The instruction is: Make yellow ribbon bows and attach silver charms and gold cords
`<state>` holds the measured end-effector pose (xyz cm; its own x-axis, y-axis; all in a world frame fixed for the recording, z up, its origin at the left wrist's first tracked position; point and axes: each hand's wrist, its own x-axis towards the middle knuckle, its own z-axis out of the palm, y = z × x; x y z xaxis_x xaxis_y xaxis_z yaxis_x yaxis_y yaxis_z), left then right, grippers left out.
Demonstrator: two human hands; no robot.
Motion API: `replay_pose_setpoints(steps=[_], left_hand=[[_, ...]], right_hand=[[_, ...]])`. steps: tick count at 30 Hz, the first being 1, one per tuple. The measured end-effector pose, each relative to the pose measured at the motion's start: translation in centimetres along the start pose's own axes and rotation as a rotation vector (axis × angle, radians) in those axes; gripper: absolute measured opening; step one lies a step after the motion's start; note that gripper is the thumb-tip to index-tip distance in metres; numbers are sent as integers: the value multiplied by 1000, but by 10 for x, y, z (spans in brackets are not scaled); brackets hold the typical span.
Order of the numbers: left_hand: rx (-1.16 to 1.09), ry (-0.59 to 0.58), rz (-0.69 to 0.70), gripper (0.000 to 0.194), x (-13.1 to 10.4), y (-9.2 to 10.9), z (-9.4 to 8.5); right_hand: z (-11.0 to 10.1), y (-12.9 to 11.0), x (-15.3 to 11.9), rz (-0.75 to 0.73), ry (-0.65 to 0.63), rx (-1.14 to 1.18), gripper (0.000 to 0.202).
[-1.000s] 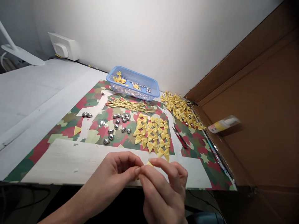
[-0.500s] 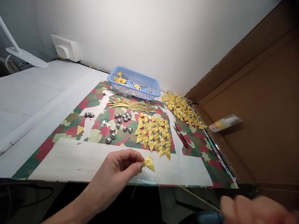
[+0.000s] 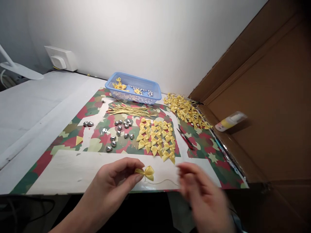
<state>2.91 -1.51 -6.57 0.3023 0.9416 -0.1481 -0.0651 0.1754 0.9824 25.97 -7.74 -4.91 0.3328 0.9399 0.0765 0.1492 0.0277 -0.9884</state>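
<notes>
Your left hand (image 3: 114, 184) pinches the yellow bow (image 3: 146, 172) between thumb and fingers; the bow is at the fingertips, above the counter (image 3: 65, 171). Your right hand (image 3: 202, 194) is blurred, apart from the bow; whether it grips the cord (image 3: 165, 181), you cannot tell.

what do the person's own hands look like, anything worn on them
The left hand is bare: no glove, ring or watch shows, and no sleeve is in view on that side. The right hand also has no glove, but it is too blurred to rule out a ring.
</notes>
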Motion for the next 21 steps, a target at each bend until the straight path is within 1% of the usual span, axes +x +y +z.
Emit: replay_pose_setpoints(steps=[2,3,5,6,8,10,13,16,18,21], left_hand=[[31,-29,12,8,-1,2,-1],[32,-51,9,8,-1,4,-2],[-5,-104,-27,7,0,9,-5],[-39,-126,-60,7,1,11,-6],[-106,-152,-125,8,3,14,-10],[-139,-154,-152,8,5,15,-13],[-103,-111,-122,9,6,13,-16],[-40,-67,-90,11,7,11,-18],[4,-45,-72,14,7,9,-19],[107,-26,-36,16,6,10,-22]], right_hand=[[36,-3,5,61,-196,-10,30],[49,-4,7,76,-280,-16,30],[64,-6,10,65,-360,-35,29],[68,-5,11,47,-365,-52,28],[71,-2,10,-6,-334,-81,28],[72,3,8,-42,-307,-95,26],[76,10,6,-54,-282,-100,25],[79,12,6,-56,-289,-130,25],[80,13,7,-85,-299,-173,25],[80,13,8,-166,-305,-256,24]])
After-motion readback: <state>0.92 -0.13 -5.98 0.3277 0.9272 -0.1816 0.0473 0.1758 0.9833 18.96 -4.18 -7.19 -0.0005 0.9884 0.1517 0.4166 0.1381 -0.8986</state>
